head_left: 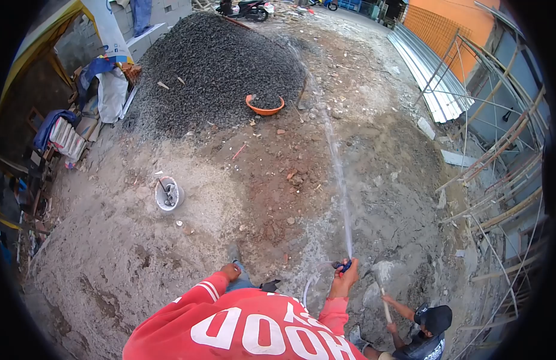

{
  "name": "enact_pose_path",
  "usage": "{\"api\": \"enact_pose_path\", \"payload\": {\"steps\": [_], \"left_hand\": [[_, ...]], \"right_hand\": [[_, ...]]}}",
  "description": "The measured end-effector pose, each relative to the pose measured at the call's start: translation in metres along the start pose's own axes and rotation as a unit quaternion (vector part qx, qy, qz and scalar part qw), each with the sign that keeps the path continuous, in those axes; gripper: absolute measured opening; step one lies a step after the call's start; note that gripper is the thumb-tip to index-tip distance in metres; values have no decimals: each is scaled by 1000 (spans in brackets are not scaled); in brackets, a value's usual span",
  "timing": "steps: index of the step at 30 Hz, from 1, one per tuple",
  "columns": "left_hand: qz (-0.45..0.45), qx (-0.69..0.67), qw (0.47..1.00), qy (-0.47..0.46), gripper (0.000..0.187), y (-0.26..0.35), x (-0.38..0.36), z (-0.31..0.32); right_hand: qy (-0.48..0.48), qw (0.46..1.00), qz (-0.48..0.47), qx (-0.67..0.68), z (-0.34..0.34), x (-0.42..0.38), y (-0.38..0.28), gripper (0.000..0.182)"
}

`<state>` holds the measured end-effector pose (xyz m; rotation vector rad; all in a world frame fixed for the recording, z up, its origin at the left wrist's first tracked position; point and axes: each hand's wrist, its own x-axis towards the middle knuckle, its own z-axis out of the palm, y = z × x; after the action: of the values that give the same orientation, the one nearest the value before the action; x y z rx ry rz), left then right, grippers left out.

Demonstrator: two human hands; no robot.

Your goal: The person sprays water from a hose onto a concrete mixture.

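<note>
My right hand (348, 273) is wrapped round a dark blue hose nozzle (343, 265). A long, thin water jet (341, 186) shoots forward from it toward the gravel's right side. The clear hose (310, 284) curves down beside my red sleeve. My left hand (232, 272) hangs low near my jeans leg (242, 279), apart from the nozzle; its fingers are too small and partly hidden to read. To the right, a co-worker (431, 330) in a dark cap grips a long-handled tool (383, 300) with its head at the wet grey ground.
A dark gravel heap (212, 66) rises ahead, with an orange basin (265, 105) at its foot. A white bucket (169, 194) stands at left. Corrugated metal sheets (431, 75) and bamboo poles (500, 144) line the right side. Stacked sacks (66, 141) lie far left.
</note>
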<state>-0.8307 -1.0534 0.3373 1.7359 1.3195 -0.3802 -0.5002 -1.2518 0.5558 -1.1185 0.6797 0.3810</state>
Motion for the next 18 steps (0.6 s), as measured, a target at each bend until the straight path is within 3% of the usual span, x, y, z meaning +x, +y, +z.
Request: {"api": "enact_pose_path", "payload": {"steps": [12,18], "left_hand": [[13,-5,1000,15,33,-6,4,1],[65,54,995,57,31,-20,13,8]], "right_hand": [[2,1000,6,6,-3,11,11,19],[0,998,11,55,-6,5,7,18]]}}
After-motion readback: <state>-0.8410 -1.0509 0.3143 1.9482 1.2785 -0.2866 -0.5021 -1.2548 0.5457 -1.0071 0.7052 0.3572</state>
